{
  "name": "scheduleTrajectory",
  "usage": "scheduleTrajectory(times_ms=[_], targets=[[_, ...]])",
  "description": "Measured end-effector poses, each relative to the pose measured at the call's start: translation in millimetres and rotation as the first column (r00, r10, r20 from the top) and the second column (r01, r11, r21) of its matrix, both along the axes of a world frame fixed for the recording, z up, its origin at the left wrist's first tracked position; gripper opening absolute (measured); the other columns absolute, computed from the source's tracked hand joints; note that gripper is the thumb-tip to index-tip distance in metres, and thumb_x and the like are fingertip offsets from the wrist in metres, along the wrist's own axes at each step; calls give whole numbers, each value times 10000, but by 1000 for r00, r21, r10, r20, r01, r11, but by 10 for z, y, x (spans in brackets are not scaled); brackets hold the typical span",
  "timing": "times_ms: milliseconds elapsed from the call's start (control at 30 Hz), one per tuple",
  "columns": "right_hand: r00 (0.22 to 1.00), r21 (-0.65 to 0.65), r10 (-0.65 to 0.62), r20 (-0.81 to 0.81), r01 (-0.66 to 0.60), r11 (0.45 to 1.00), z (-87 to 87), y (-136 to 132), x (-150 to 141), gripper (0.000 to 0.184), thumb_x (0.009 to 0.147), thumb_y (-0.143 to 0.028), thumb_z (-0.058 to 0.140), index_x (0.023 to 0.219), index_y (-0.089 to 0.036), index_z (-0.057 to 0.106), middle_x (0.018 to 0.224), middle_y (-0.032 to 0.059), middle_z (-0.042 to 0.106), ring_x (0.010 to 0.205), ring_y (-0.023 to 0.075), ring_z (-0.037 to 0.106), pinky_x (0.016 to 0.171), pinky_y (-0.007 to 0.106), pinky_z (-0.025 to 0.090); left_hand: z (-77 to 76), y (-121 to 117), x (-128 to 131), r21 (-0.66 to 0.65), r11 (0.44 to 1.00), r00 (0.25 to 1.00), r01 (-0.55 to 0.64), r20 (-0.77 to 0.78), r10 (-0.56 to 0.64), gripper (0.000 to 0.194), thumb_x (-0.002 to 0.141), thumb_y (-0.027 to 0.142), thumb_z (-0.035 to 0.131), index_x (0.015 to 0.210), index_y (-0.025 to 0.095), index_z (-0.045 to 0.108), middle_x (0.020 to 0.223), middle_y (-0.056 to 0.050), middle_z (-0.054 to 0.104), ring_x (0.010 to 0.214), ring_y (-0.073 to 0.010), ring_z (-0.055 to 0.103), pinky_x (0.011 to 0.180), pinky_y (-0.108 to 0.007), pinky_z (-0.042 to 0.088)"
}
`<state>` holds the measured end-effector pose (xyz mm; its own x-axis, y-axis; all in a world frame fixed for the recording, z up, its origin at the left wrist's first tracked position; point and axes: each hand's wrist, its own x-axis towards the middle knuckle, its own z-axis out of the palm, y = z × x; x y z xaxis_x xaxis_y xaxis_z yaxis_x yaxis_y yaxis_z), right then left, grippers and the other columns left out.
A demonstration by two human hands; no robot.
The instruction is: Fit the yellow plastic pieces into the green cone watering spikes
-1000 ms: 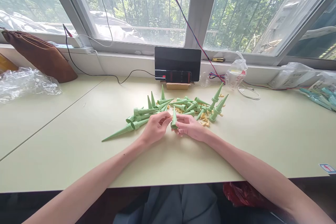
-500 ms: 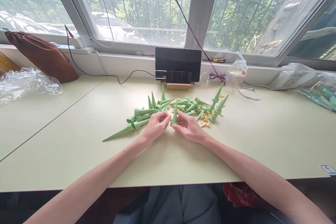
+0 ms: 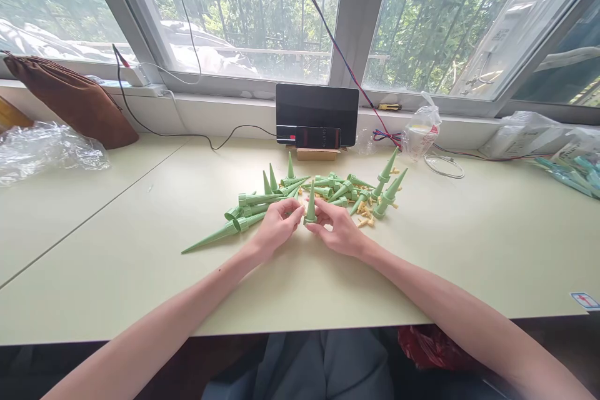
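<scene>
A green plastic plant watering spike (image 3: 312, 203) stands point up in the fingers of my right hand (image 3: 340, 228), which close round its collar just above the table. To its left, my left hand (image 3: 280, 225) is pinched, with a small yellow plastic piece (image 3: 304, 207) at its fingertips against the spike's side; the fingers partly hide it. More green spikes (image 3: 215, 237) lie in a heap beyond and left of my hands, a few of them upright. Loose yellow pieces (image 3: 366, 219) are scattered right of my right hand, near two upright spikes (image 3: 387, 197) with yellow pieces in their sides.
A black tablet (image 3: 319, 106) with a phone (image 3: 319, 137) before it stands on a small cardboard box (image 3: 317, 154) at the back. A cable (image 3: 187, 135) runs left from there. Plastic wrap (image 3: 51, 153) and a brown bag (image 3: 75, 100) lie left; bagged items (image 3: 520, 134) lie right.
The view has shifted very slightly. Both hands keep the same hold at the spike, with hardly any visible movement.
</scene>
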<state>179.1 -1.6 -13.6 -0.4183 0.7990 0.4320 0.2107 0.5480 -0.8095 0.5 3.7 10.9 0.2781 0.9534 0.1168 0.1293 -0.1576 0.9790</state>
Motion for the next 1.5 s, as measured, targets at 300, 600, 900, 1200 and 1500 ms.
scheduleTrajectory(times_ms=[300,600,900,1200,1500], targets=[[996,-197,50,-71,-64,978,40,-20,14,418,894,-284,614,1301,-194,574,839,24,606,686,153,607,653,309,558,-53,31,-47,175,984,996,46,-78,-33,281,891,375,580,703,169,547,587,47,408,490,-71,305,443,-218,239],[937,-423,211,-279,-318,849,89,44,81,343,878,-394,656,1122,-152,656,802,22,593,643,120,553,630,274,502,-74,29,-77,407,909,965,91,-262,21,212,928,278,531,747,170,560,648,21,495,563,-94,420,480,-208,291],[918,-461,234,-322,-368,808,77,68,105,353,874,-407,668,1118,-152,654,851,39,613,663,120,557,616,258,487,-130,50,-78,476,875,952,93,-300,62,179,926,217,520,755,172,547,625,34,498,561,-88,425,477,-193,294],[987,-259,105,-124,-134,957,55,-1,22,332,893,-354,630,1175,-184,599,871,30,619,632,142,609,591,288,538,-105,49,-50,290,956,987,44,-163,4,238,914,285,539,710,163,544,598,45,453,513,-74,366,468,-204,292],[996,-153,74,-59,-82,985,32,-14,12,306,908,-277,600,1197,-178,580,862,29,619,690,156,625,677,319,561,-100,46,-33,283,959,990,25,-141,16,242,911,290,551,709,157,566,611,38,460,516,-75,359,458,-207,289]])
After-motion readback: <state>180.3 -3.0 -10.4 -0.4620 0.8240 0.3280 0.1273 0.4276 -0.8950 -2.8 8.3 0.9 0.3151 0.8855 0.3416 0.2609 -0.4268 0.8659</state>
